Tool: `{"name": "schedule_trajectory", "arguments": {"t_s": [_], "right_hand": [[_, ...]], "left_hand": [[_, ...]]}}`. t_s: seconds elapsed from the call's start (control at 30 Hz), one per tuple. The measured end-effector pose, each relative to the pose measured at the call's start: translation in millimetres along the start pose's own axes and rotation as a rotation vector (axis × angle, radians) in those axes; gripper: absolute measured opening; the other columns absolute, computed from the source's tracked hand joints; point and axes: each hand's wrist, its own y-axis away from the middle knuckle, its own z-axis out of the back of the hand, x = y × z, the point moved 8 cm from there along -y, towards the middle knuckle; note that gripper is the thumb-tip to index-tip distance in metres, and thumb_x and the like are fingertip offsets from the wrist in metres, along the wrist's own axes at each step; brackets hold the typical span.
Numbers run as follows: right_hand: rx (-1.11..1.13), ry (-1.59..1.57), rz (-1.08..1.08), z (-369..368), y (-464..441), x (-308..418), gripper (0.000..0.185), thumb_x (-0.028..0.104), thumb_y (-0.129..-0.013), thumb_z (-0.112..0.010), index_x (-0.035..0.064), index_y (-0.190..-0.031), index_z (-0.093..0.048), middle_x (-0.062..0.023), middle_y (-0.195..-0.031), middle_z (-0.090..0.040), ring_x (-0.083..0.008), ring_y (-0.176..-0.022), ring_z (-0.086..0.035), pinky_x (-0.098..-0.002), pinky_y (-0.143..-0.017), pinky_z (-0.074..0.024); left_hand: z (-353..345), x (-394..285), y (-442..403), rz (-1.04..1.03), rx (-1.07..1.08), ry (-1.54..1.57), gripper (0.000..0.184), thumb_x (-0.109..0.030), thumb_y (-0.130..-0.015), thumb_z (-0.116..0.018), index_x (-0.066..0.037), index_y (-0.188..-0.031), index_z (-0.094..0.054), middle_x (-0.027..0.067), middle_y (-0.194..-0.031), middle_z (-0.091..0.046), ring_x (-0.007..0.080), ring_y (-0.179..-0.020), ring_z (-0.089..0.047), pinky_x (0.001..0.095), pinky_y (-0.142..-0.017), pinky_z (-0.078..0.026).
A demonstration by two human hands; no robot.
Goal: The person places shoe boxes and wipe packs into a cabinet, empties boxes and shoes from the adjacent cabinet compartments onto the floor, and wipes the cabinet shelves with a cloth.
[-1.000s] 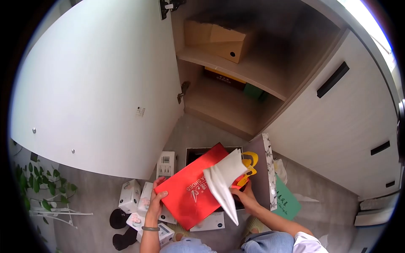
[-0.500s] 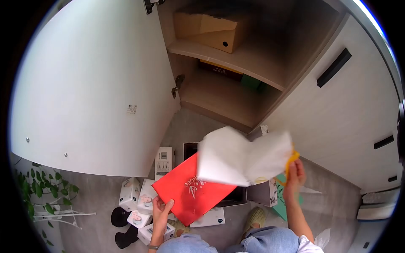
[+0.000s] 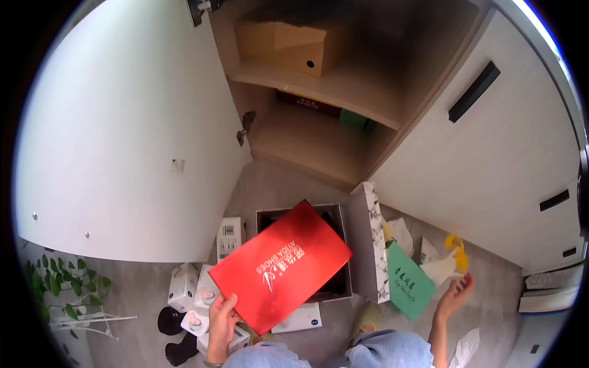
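Note:
A red shoe box (image 3: 282, 264) with white lettering is tilted above a large open box (image 3: 348, 288) on the floor. My left hand (image 3: 222, 322) grips its lower left corner, thumb on top. To the right, my right hand (image 3: 454, 297) is open with its fingers apart, just below a white bag (image 3: 439, 268) with yellow handles (image 3: 457, 248). Between the hands, a green box lid (image 3: 408, 282) with dark lettering lies on the floor beside the marble-patterned lid (image 3: 375, 239) of the large box.
Several small white boxes (image 3: 183, 287) and black shoes (image 3: 170, 321) sit at the left, near a plant (image 3: 67, 282). Ahead, the cabinet door (image 3: 123, 135) stands open; its shelves (image 3: 307, 83) hold a cardboard box (image 3: 279, 46). Crumpled plastic (image 3: 465, 348) lies at lower right.
My right hand has carried the white bag from the red box to the floor at the right and let go. The red box, still in my left hand, is now uncovered.

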Motion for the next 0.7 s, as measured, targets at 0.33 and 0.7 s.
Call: {"name": "schedule_trajectory", "arguments": {"t_s": [0.33, 0.7], "right_hand": [[0.524, -0.447, 0.68, -89.4, 59.6, 252.9, 0.026, -0.01, -0.082, -0.057, -0.0008, -0.106, -0.056, -0.0133, -0.107, -0.056, -0.0202, -0.09, -0.056, -0.0316, -0.082, -0.0463], [0.97, -0.505, 0.18, -156.5, 111.3, 234.2, 0.028, 0.0, -0.088, -0.058, -0.0011, -0.116, -0.055, -0.0125, -0.104, -0.056, -0.0213, -0.094, -0.059, -0.0298, -0.084, -0.0472]], "left_hand": [[-42.8, -110.3, -6.9, -0.065, 0.148, 0.544, 0.032, -0.025, -0.097, -0.059, 0.0, -0.116, -0.059, 0.0113, -0.114, -0.066, 0.022, -0.102, -0.065, 0.0378, -0.089, -0.055], [-21.8, -90.9, -11.5, -0.198, 0.105, 0.514, 0.025, -0.022, -0.096, -0.059, -0.003, -0.112, -0.062, 0.0101, -0.112, -0.068, 0.023, -0.1, -0.066, 0.0377, -0.088, -0.054]]}}
